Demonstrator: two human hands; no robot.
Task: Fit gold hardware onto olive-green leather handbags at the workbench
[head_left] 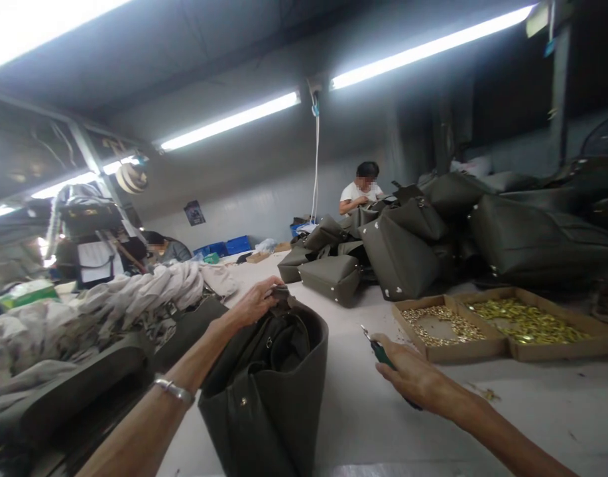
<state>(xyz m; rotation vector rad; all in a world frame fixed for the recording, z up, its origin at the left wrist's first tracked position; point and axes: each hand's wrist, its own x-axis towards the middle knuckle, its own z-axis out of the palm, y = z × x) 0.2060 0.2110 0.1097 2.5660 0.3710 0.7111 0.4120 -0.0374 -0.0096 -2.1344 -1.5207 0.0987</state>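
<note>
An olive-green handbag (268, 391) stands open on the white table (532, 411) right in front of me. My left hand (256, 303) grips the top edge of the bag near its rim, fingers closed over it; a silver bracelet sits on that wrist. My right hand (413, 377) hovers over the table to the bag's right, closed around a green-handled tool (378, 349) whose metal tip points up and left.
Two shallow cardboard trays (502, 351) with several small brass fittings lie at the right. A heap of finished olive bags (398, 258) fills the back right. Pale cloth bundles (134, 291) lie at the left. One person sits behind the heap, another at the far left.
</note>
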